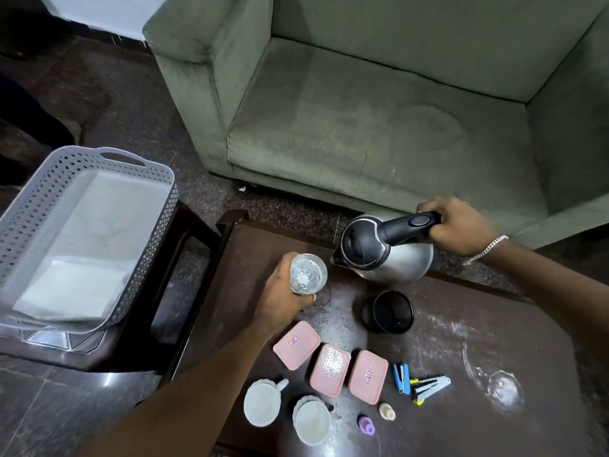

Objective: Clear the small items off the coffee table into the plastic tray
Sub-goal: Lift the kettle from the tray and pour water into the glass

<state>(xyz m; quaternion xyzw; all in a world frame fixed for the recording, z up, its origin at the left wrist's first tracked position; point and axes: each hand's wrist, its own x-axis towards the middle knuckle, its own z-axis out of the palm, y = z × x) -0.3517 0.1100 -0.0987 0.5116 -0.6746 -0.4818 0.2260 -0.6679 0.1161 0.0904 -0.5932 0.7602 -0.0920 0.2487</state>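
My left hand (281, 293) grips a clear drinking glass (308, 273) just above the dark coffee table (461, 331). My right hand (458, 225) holds the black handle of a steel kettle (385, 255) at the table's far edge. A grey perforated plastic tray (49, 179) sits on a dark stool to the left, holding only a white liner. On the table lie three pink lidded boxes (331, 369), two white cups (262, 402), a black mesh pot (390, 311), a blue stapler (401, 377), a silver stapler (430, 387) and two small bottles (366, 425).
A grey-green sofa (379, 120) stands right behind the table. A gap of dark stone floor (184, 291) separates the stool (184, 245) from the table. A person's dark trouser leg (26, 120) is at the far left.
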